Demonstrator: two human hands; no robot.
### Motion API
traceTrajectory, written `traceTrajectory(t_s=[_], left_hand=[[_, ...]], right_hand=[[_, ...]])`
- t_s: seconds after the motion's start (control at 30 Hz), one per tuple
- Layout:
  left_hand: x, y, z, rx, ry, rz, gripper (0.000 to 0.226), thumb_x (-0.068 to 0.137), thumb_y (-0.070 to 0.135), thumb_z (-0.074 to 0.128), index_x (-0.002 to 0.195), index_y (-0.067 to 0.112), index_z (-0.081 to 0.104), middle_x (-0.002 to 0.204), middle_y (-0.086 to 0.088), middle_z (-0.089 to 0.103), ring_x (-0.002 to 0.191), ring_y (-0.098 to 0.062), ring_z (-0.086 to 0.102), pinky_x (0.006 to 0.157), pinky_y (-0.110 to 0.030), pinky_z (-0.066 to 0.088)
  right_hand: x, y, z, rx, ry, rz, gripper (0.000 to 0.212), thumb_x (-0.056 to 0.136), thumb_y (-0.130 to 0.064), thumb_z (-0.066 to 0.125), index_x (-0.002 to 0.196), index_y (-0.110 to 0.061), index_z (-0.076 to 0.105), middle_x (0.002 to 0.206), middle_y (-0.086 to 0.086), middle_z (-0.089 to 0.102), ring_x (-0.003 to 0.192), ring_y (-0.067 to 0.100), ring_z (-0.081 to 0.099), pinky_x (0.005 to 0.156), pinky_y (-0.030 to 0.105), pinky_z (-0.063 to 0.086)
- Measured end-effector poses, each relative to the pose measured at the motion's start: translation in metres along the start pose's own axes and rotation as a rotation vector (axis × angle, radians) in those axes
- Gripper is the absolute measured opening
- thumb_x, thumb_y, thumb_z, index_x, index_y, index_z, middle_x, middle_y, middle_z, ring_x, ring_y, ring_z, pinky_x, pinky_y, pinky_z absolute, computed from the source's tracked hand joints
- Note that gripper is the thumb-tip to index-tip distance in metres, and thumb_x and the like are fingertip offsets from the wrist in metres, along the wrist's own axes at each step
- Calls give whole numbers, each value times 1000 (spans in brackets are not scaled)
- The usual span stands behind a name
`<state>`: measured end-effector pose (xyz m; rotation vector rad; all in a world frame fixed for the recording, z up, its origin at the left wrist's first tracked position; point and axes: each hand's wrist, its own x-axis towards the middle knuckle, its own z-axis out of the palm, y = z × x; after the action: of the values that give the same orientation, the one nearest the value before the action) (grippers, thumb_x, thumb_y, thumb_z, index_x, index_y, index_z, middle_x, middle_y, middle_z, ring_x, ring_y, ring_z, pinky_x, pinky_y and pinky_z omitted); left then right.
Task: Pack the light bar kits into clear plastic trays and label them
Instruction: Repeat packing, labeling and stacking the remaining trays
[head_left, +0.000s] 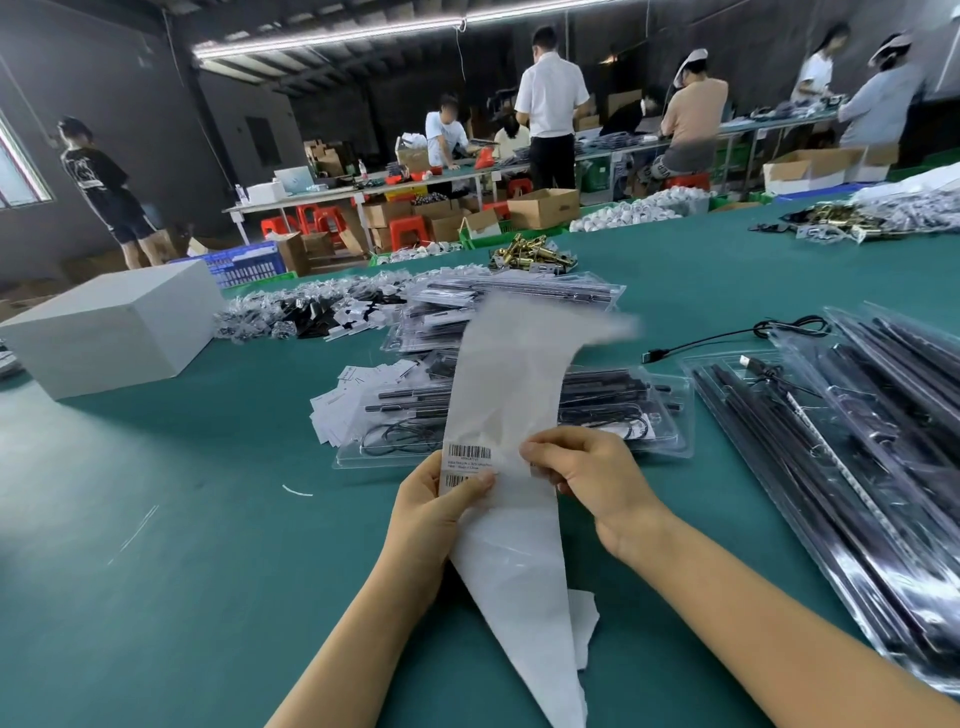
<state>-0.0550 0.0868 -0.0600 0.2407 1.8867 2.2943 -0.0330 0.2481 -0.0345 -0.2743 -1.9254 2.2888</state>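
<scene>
A long white strip of label backing paper (511, 395) stands upright in front of me, with barcode labels (467, 457) on its left edge. My left hand (441, 499) grips the strip at the labels, thumb pressed on the lower one. My right hand (587, 467) pinches the strip's right edge. Behind the strip lies a clear plastic tray (649, 415) holding black light bars and a cable. More filled trays are stacked further back (519, 291) and at the right (872, 415).
A white box (114, 322) sits at the left on the green table (182, 519). Small bagged parts (311, 312) and white cards (337, 410) lie near the trays. A black USB cable (727, 338) trails at the right. Brass hardware (530, 254) lies far back. Several people work at distant benches.
</scene>
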Motion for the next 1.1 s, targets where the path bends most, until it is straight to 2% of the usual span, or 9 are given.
traceTrajectory(t_s=[0.1,0.27,0.47,0.6,0.73,0.83,0.9,0.97,1.1], left_hand=[[1,-2,0,54,85,25,24,82,3,69,105,9,65,100,-13,73,97,-36,67,89,-47,54],[3,-4,0,90,175,94,27,85,-2,62,105,16,62,96,-6,74,84,-20,69,72,-27,58],[4,-5,-6,151,269,168,42,85,-1,61,108,34,59,92,-5,74,77,-18,68,75,-31,55],[5,-4,-11,190,346,211,43,87,-1,57,93,41,61,85,-3,73,71,-16,63,71,-30,51],[7,-4,-15,250,438,199,43,83,-5,44,82,34,63,63,-10,41,56,-15,35,54,-26,29],[9,-4,-19,222,511,164,48,79,-7,35,79,30,66,69,-10,38,65,-21,32,62,-30,27],[11,-2,-20,171,534,138,45,80,-3,36,78,28,68,82,-12,58,75,-24,45,71,-36,35],[11,0,-20,105,535,113,37,77,7,40,75,25,71,92,-9,66,83,-26,53,77,-39,39],[2,6,-14,122,506,175,20,73,31,55,76,23,73,85,8,70,85,-15,59,80,-32,43]], right_hand=[[0,0,-2,-30,12,-25,8,83,-6,70,77,-11,70,61,-1,66,53,4,58,49,13,43],[4,-2,-8,3,30,-12,2,87,-14,68,85,-15,68,73,-1,73,64,10,67,59,21,46],[8,-12,-17,137,38,-33,7,85,-10,69,83,-17,69,75,2,74,65,12,69,59,22,48],[10,-17,-24,138,56,-60,21,86,5,59,81,-12,72,73,-1,73,64,13,63,56,19,51],[11,-16,-35,228,115,57,38,96,-15,39,79,-16,73,77,1,72,68,23,67,62,29,51],[17,-18,-43,214,237,98,19,89,-6,48,73,-12,56,67,9,51,63,22,46,57,26,32],[20,-22,-49,122,337,28,35,82,2,52,53,-16,43,54,3,41,53,16,34,51,20,25],[21,-31,-55,64,438,-47,35,81,-1,59,50,-17,53,42,-4,48,39,13,39,43,16,31],[23,-41,-69,-48,639,-191,13,83,-17,62,75,-17,71,57,-10,66,65,15,61,60,29,46]])
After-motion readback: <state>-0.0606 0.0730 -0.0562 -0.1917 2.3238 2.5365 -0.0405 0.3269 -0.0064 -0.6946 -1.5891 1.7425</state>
